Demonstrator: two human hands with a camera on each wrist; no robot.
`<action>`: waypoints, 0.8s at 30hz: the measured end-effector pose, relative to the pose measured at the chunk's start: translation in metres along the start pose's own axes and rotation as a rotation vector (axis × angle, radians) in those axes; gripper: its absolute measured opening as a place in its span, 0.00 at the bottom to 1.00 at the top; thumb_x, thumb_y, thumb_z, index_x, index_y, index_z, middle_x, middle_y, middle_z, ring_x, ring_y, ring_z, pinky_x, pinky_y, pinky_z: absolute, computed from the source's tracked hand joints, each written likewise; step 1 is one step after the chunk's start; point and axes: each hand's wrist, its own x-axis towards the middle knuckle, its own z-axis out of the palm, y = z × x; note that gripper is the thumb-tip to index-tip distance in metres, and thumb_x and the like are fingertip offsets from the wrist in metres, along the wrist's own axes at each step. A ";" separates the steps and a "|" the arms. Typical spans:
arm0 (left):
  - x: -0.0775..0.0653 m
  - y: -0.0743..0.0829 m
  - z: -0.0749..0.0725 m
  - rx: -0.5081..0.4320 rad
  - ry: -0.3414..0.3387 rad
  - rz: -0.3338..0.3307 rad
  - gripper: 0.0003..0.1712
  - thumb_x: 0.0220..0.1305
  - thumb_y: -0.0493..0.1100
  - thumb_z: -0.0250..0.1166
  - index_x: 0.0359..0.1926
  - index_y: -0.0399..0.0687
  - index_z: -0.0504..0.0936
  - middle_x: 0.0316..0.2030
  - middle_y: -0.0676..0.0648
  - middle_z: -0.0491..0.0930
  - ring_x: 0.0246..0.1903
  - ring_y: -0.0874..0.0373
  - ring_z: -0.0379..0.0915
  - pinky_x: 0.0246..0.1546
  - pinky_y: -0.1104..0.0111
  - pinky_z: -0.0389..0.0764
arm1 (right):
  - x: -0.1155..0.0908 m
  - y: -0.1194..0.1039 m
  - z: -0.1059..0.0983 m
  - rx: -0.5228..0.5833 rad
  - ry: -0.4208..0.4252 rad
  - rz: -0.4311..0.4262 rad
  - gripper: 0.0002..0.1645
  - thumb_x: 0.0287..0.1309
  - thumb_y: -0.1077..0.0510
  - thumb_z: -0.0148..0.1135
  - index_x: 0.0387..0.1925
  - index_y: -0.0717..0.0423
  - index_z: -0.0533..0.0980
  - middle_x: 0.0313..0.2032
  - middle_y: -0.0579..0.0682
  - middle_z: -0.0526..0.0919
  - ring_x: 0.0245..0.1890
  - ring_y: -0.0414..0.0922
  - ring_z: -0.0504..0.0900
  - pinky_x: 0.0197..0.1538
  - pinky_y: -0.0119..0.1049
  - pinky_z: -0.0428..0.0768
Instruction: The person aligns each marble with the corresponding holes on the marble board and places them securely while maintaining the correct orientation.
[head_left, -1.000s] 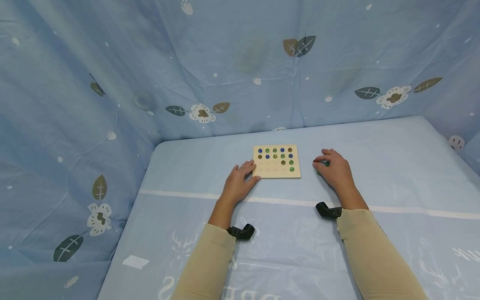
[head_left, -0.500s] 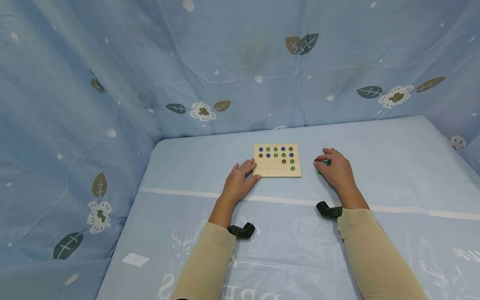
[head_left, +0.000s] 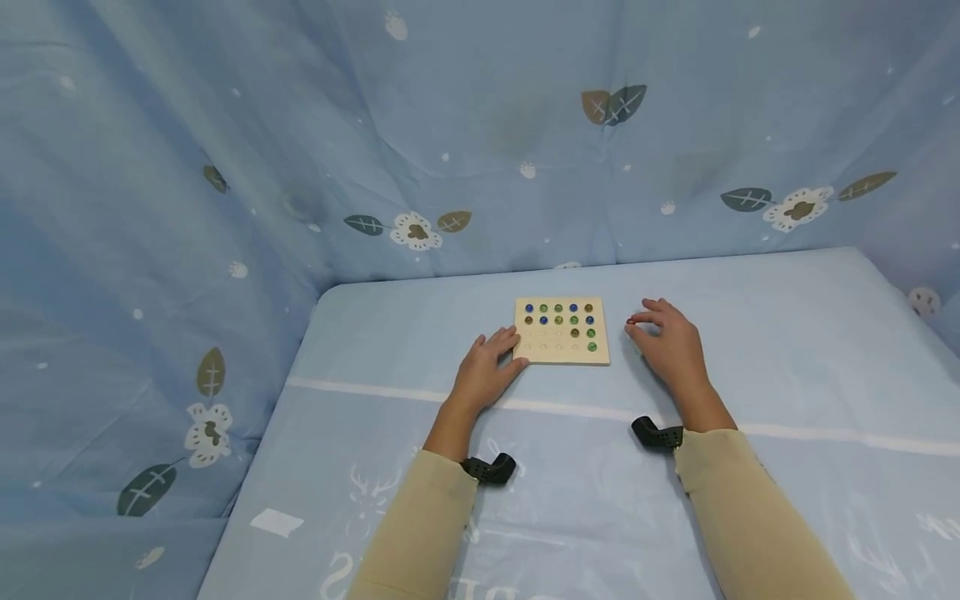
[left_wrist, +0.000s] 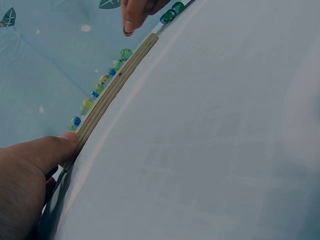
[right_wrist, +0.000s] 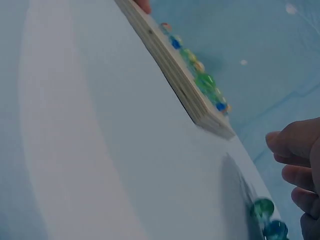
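Note:
A pale wooden board with rows of round dimples lies on the table, glass marbles filling its two far rows and part of the right side. My left hand rests at the board's left edge, fingers extended and thumb at the near corner. To the right of the board, my right hand pinches a small reddish marble between thumb and index finger, apart from the board. In the right wrist view, a green marble and a blue-green marble lie on the table below that hand; the pinched marble is hidden there.
The pale blue table cover has a white stripe running across it. A white paper patch lies near the left. Patterned blue curtains rise behind the table and on its left side. Each wrist wears a black camera.
The head view has shifted slightly. My right hand has lifted a little with the reddish marble, and the green marbles below it are now mostly hidden. My left hand stays at the board.

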 end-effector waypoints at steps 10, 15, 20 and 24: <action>-0.002 0.000 -0.001 -0.009 0.005 -0.007 0.33 0.66 0.55 0.64 0.69 0.53 0.71 0.71 0.57 0.64 0.72 0.61 0.57 0.77 0.62 0.47 | -0.001 -0.034 0.025 0.032 -0.046 -0.124 0.16 0.62 0.53 0.64 0.45 0.59 0.84 0.67 0.54 0.73 0.75 0.52 0.57 0.73 0.59 0.59; -0.003 0.002 -0.001 -0.009 -0.010 -0.017 0.33 0.66 0.56 0.64 0.69 0.53 0.70 0.71 0.58 0.64 0.72 0.61 0.57 0.77 0.62 0.47 | -0.003 -0.050 0.041 0.008 -0.082 -0.194 0.15 0.61 0.54 0.66 0.45 0.58 0.84 0.66 0.55 0.74 0.75 0.53 0.58 0.73 0.58 0.60; -0.003 0.002 0.000 -0.005 -0.015 -0.027 0.33 0.66 0.56 0.64 0.69 0.53 0.70 0.71 0.59 0.64 0.72 0.62 0.57 0.77 0.62 0.47 | -0.002 -0.060 0.054 -0.017 -0.085 -0.237 0.14 0.60 0.55 0.67 0.44 0.59 0.85 0.65 0.55 0.75 0.74 0.54 0.59 0.73 0.57 0.61; -0.003 0.001 0.000 -0.001 -0.017 -0.027 0.33 0.66 0.56 0.64 0.69 0.53 0.71 0.71 0.59 0.64 0.72 0.63 0.57 0.77 0.62 0.47 | -0.002 -0.062 0.059 -0.052 -0.114 -0.235 0.13 0.60 0.54 0.68 0.42 0.59 0.85 0.66 0.55 0.74 0.75 0.55 0.58 0.74 0.58 0.59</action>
